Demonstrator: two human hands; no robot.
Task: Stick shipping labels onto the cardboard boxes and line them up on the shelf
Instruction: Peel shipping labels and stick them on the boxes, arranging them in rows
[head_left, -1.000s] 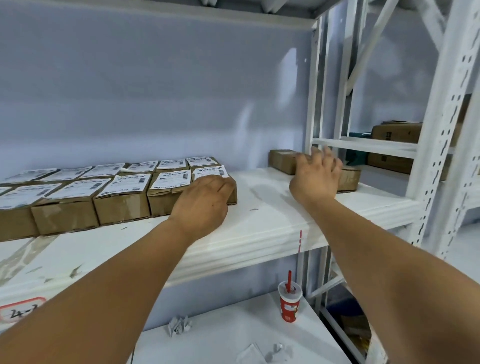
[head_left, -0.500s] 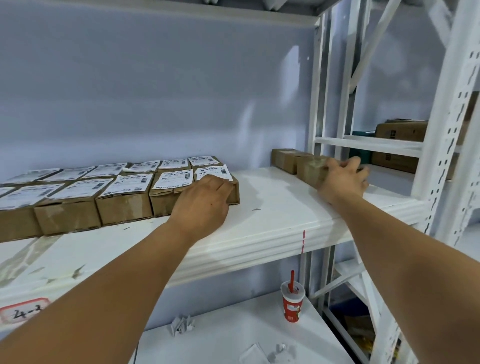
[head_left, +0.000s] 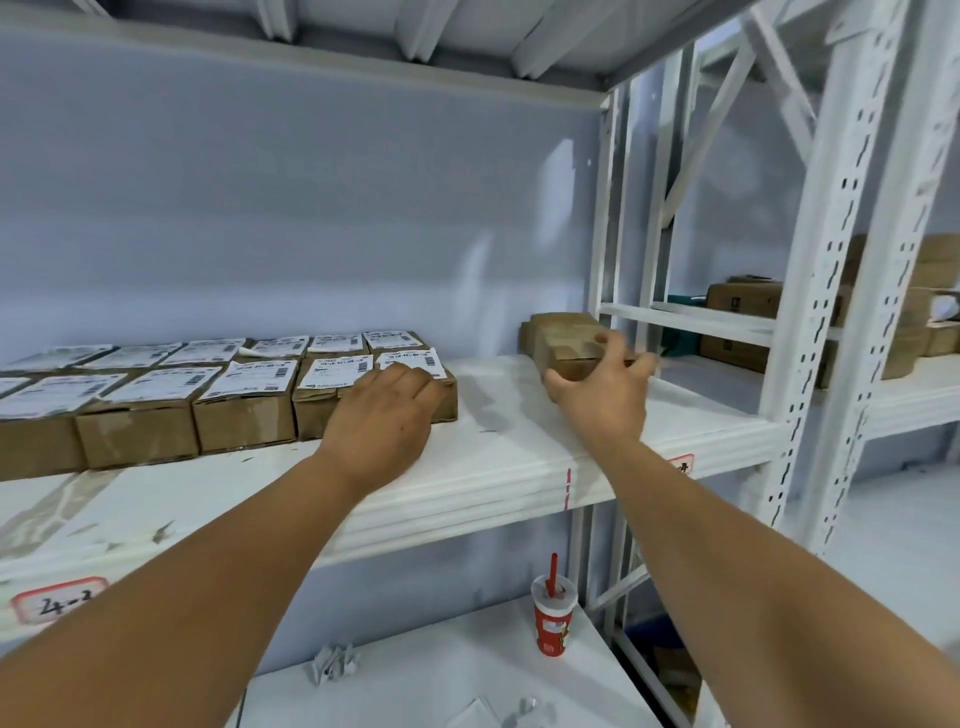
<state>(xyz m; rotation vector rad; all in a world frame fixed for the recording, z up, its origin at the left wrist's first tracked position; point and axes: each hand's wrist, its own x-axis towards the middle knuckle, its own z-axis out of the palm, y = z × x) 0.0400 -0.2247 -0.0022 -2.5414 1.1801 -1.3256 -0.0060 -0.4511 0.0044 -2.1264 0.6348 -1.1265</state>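
Labelled cardboard boxes (head_left: 156, 395): small brown cartons, each with a white printed barcode label on its top face. They stand in two rows, side by side and touching, on the left part of the white shelf (head_left: 519, 431).
End box (head_left: 441, 400), front row, right end: the left hand (head_left: 384, 410) lies palm-down over its front edge, fingers lightly bent with the tips on the label, gripping nothing.
Plain cardboard box (head_left: 566, 348): brown, no label visible, blurred, at the shelf's right end. The right hand (head_left: 602, 395) grips it, thumb on the near side and fingers over the top.
Second plain box (head_left: 545, 322): just behind the first.
Shelf tag (head_left: 57, 603): red-edged, handwritten "4-2", on the shelf's front lip.
Table (head_left: 441, 686) below: carries a red paper cup (head_left: 553, 621) with a straw and crumpled paper (head_left: 335, 662).
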